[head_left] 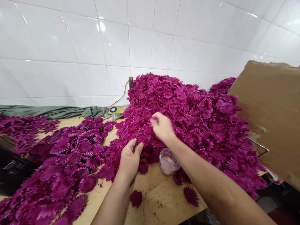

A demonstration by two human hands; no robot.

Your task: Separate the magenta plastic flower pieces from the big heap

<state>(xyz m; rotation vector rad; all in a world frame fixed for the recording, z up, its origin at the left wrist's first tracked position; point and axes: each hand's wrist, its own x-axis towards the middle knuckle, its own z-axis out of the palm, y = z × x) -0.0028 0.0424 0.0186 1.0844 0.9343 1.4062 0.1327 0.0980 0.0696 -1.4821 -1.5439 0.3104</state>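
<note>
A tall heap of magenta fabric flower petals (187, 118) fills the middle and right of the wooden table (157, 200). My right hand (162, 126) reaches into the front of this heap, fingers pinched on a petal piece. My left hand (130, 157) rests lower at the heap's foot, fingers curled against the petals there; what it grips is hidden. A flatter spread of the same petals (67, 165) lies to the left. A small clear cup (168, 161) with pale contents stands just right of my left hand, under my right wrist.
A brown cardboard sheet (269, 115) leans at the right edge. Green cloth (53, 111) lies along the white tiled wall. A dark box (11, 168) sits at the far left. Loose petals (191, 196) dot the table's front.
</note>
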